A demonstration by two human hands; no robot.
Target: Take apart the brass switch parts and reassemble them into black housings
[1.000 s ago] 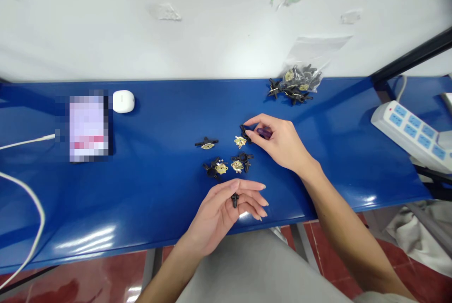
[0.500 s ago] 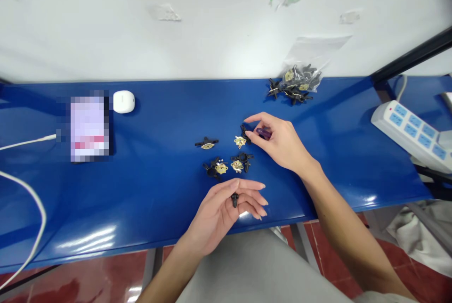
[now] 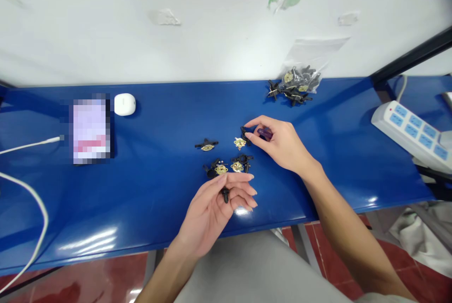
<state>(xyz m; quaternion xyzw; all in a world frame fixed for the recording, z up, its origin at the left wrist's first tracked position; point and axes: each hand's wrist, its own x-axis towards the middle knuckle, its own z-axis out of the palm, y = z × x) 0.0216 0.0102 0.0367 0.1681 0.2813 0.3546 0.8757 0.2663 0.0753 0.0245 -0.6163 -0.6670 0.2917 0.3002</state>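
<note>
basically, the left hand (image 3: 208, 213) loosely cradles a small black part (image 3: 225, 194), its grip partly closed, fingers spread. toward two o'clock from it, the right hand (image 3: 284, 145) has its thumb and index grip closed on a black piece (image 3: 243, 131) at the counter (image 3: 158, 152), with a dark purple object (image 3: 264, 134) tucked in the same hand. a brass-coloured plate (image 3: 239, 143) lies just off that piece at seven o'clock, and a winged black part (image 3: 206, 144) (brass-coloured in front) sits at nine o'clock from the plate. toward one o'clock from the right hand, a clear bag (image 3: 307, 79) holds similar parts.
</note>
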